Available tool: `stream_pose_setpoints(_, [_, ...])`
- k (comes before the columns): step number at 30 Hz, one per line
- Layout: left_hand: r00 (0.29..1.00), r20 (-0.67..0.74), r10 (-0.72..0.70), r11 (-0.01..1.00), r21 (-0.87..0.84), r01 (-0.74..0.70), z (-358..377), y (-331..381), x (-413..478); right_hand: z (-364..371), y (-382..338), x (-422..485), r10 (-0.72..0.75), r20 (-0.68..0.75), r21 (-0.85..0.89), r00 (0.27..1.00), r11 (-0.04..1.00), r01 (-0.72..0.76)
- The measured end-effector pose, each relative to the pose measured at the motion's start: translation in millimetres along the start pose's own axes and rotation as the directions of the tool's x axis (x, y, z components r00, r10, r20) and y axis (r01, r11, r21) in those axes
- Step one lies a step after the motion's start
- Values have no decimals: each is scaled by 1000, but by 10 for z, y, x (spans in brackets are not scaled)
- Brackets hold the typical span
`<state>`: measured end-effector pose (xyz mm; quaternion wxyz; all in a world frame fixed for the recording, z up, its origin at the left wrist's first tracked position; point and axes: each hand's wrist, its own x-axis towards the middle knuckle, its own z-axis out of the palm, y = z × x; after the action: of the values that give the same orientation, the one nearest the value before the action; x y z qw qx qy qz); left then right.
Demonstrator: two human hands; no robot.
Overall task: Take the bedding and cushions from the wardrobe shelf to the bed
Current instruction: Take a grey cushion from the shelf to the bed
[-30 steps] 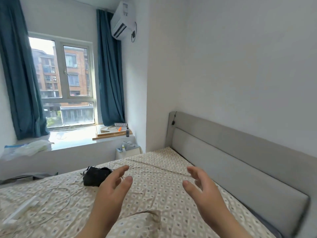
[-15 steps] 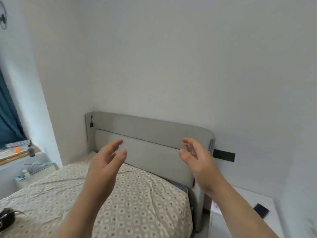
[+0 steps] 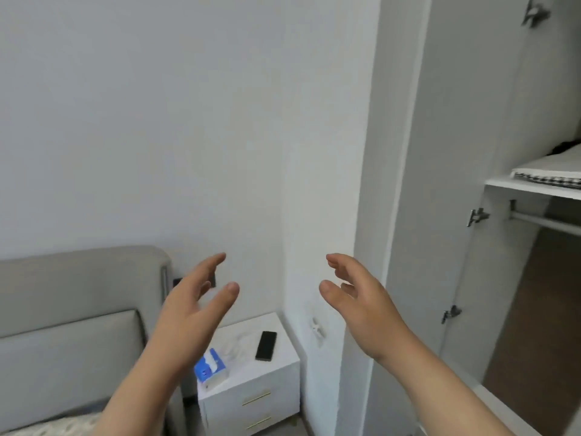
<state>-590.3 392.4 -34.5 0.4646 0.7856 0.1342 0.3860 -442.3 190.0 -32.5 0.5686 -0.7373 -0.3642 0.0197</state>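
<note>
Fingers (image 3: 217,262) of the left hand (image 3: 191,313) and right hand (image 3: 364,303) are spread wide and hold nothing, palms facing each other in the air. Folded bedding (image 3: 550,171), pale on top with a dark-and-white patterned edge, lies on the wardrobe shelf (image 3: 528,187) at upper right, well apart from both hands. At lower left stands the grey headboard (image 3: 72,309) of the bed (image 3: 47,427).

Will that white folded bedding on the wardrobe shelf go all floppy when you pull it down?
Probably floppy: the folded bedding looks like soft cloth, so its edges may sag and unfold. It looks bulky rather than heavy, though only its corner shows. It lies flat on the shelf, so rolling seems unlikely.
</note>
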Motion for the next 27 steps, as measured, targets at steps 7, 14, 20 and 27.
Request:
stream_pose_setpoints(7, [943, 310, 122, 988, -134, -83, 873, -160, 515, -598, 140, -181, 65, -318, -268, 946, 951, -155])
stream_pose_setpoints(14, [796, 545, 262, 940, -333, -81, 1965, 104, 389, -1293, 191, -936, 145, -600, -345, 787, 840, -418])
stream_pose_setpoints(20, [678, 616, 401, 874, -479, -82, 2911, 660, 228, -1982, 214, -1508, 99, -774, -332, 625, 777, -535])
stream_pose_setpoints(27, [624, 634, 457, 849, -520, -93, 3685, 1088, 230, -2723, 471, -1603, 38, -851, -308, 524, 772, -556])
